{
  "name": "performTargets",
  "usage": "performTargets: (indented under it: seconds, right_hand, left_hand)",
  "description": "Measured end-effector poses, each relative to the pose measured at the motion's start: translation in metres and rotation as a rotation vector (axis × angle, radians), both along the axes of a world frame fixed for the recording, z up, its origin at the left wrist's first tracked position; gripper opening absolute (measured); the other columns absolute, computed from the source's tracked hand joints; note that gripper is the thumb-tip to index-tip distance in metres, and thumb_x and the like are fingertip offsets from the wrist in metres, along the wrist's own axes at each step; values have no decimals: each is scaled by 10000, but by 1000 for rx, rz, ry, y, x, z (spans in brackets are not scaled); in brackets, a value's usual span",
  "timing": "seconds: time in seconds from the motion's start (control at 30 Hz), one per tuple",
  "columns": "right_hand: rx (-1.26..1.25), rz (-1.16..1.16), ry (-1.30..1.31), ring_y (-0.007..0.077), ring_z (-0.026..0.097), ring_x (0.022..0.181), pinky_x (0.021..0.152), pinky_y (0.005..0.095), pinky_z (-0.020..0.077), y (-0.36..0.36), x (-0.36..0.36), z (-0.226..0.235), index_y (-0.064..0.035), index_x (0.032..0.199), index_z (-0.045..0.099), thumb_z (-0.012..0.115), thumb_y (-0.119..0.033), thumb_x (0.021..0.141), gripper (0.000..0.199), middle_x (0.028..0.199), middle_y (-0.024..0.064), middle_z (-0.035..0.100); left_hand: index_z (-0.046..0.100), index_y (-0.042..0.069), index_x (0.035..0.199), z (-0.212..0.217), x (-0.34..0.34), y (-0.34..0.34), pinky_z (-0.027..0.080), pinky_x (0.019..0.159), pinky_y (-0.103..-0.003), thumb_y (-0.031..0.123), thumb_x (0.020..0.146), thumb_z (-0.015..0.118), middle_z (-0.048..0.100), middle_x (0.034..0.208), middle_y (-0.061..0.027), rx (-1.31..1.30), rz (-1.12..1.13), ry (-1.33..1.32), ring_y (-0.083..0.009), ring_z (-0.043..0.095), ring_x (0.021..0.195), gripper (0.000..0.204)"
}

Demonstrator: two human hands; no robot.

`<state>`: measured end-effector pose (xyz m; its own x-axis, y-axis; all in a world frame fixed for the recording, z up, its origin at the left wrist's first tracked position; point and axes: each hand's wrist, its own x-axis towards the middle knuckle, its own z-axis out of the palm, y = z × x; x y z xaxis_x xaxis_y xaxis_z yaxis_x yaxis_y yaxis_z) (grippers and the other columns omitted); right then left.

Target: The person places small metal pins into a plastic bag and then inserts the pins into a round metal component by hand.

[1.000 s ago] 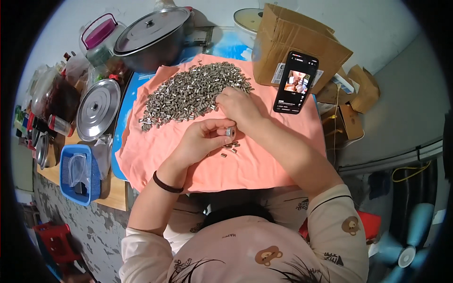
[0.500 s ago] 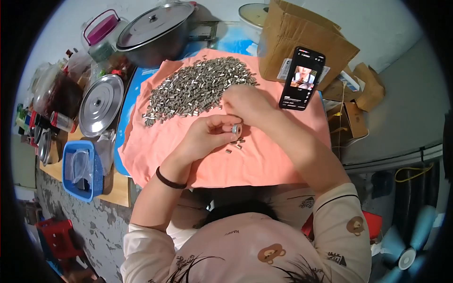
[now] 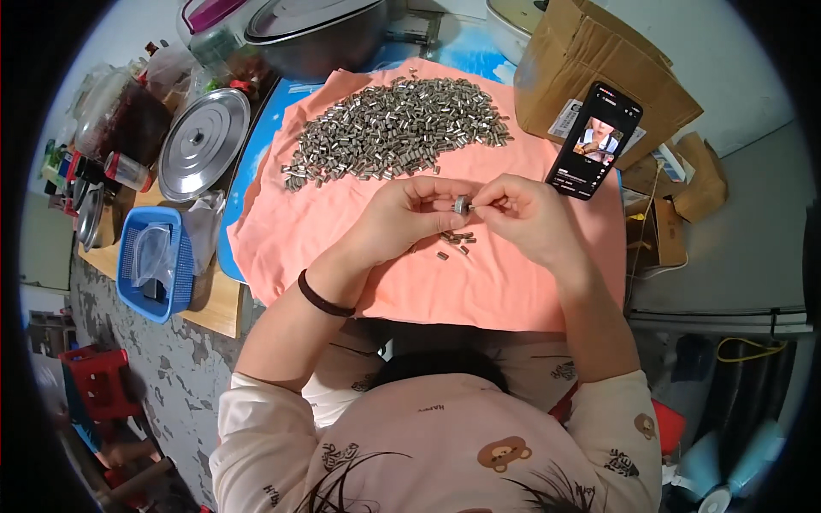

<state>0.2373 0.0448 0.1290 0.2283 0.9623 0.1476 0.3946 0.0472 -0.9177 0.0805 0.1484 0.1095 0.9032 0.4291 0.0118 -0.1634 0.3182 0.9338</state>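
Note:
Between the thumb and fingers of my left hand [image 3: 398,221] is a small round metal ring [image 3: 462,204], held on its edge above the cloth. My right hand [image 3: 534,224] pinches close against the ring's right side; a thin bit shows at its fingertips, too small to name. Under the hands, several loose metal cylinders [image 3: 443,256] lie on the pink cloth [image 3: 505,303]. Beyond them spreads a broad heap of the same short silvery cylinders [image 3: 393,128].
A lit phone [image 3: 594,141] leans against a cardboard box [image 3: 599,60] at the far right. At the back stands a large lidded metal pot [image 3: 329,43]. To the left are a round metal lid [image 3: 205,145] and a blue plastic basket [image 3: 181,274].
My right hand has come back from the heap's near edge to the ring in my left hand. The view has shifted, so the table sits higher and further right.

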Motion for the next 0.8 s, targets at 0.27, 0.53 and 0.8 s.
performTargets:
  seconds: [0.27,0.53,0.8]
  right_hand:
    - [-19,4,24,34,534,703,622,187,460,0,-7,-3,15,774,564,594,32,749,43,762,3,582]
    - [182,-65,-458,221,557,566,513,299,446,0,-21,11,-14,693,539,599,-5,649,75,646,99,551]
    - [123,-68,-365,169,583,606,541,271,458,-1,-20,9,-7,724,573,603,-26,691,49,694,93,593]
  left_hand:
    - [543,-36,1094,3,1,-2,456,637,-156,-32,780,581,607,858,-31,10,33,28,-61,579,791,316]
    - [574,5,1074,-3,0,-1,380,483,-139,4,771,610,601,768,14,102,56,97,2,487,588,305]
    - [513,-64,1107,0,-1,2,492,763,-232,-50,777,571,601,971,-109,184,24,199,-132,593,846,336]
